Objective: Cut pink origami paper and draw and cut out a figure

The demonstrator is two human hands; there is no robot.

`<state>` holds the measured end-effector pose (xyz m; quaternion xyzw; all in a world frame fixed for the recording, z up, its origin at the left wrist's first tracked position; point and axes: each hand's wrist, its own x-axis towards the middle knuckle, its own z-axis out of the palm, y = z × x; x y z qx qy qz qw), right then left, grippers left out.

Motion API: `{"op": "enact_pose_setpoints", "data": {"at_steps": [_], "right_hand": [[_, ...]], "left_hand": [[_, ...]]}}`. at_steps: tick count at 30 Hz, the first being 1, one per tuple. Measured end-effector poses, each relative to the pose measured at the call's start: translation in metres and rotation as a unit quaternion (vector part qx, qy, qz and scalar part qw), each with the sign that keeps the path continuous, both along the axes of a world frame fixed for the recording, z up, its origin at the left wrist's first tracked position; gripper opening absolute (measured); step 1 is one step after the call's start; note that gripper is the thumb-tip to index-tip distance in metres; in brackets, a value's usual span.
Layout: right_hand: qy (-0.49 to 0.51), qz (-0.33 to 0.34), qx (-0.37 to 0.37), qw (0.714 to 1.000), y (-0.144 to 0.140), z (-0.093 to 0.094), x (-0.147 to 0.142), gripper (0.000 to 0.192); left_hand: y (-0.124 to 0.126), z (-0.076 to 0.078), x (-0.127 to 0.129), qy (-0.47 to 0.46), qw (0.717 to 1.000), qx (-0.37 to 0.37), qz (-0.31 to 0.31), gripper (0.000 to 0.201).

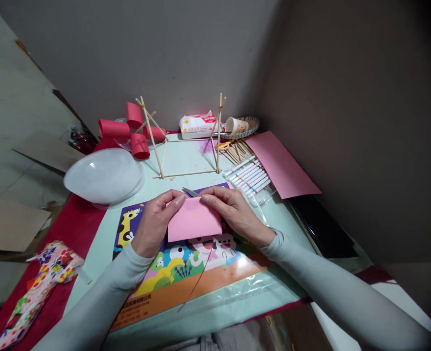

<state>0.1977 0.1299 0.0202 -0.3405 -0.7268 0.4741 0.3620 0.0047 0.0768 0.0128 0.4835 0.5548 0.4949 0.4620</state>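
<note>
A small piece of pink paper is held up over a colourful cartoon-printed sheet. My left hand pinches its upper left edge between thumb and fingers. On the upper right edge my right hand has the same sort of pinch. Just beyond the paper, the metal tip of a tool shows; the rest of it is hidden. From under the paper's lower right corner a thin dark strand trails down across the sheet.
A stick frame stands behind my hands. Red paper tubes and a translucent white dome lie left. White markers, a larger pink sheet and a black flat object sit right. A tissue pack and paper cup are behind.
</note>
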Motion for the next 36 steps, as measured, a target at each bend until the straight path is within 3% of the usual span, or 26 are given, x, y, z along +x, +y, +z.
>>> {"op": "enact_pose_setpoints", "data": {"at_steps": [2,8,14,18,23,26,29,32,36], "right_hand": [[0.005,-0.006,-0.004,1.0,0.001,-0.003,-0.002,0.023],[0.018,-0.009,-0.006,1.0,0.0,-0.008,-0.002,0.023],[-0.021,0.002,0.059,0.998,0.0,0.001,0.004,0.022],[-0.027,0.011,0.072,0.997,0.0,0.0,0.004,0.023],[-0.054,0.05,0.099,0.992,-0.004,-0.002,0.0,0.023],[-0.049,0.044,0.044,0.997,-0.006,0.0,0.001,0.024],[-0.018,0.084,-0.05,0.995,-0.009,0.001,0.002,0.029],[-0.007,0.087,-0.089,0.992,-0.01,-0.001,0.002,0.027],[-0.023,0.073,-0.073,0.994,-0.012,-0.001,0.002,0.028]], "left_hand": [[0.001,-0.001,0.002,0.006,1.0,0.001,0.005,0.03],[0.001,0.001,0.001,0.154,0.983,0.091,0.035,0.022],[0.004,0.007,-0.01,0.122,0.989,0.049,-0.071,0.027],[0.005,0.012,-0.016,0.104,0.988,0.031,-0.107,0.033],[0.001,0.018,-0.011,0.087,0.982,-0.001,-0.169,0.025],[0.0,0.021,-0.01,0.113,0.982,0.002,-0.152,0.024],[0.001,0.022,-0.014,0.13,0.988,0.04,-0.071,0.023],[0.003,0.021,-0.02,0.118,0.991,0.068,-0.011,0.022],[0.002,0.023,-0.022,0.082,0.995,0.028,-0.059,0.029]]}}
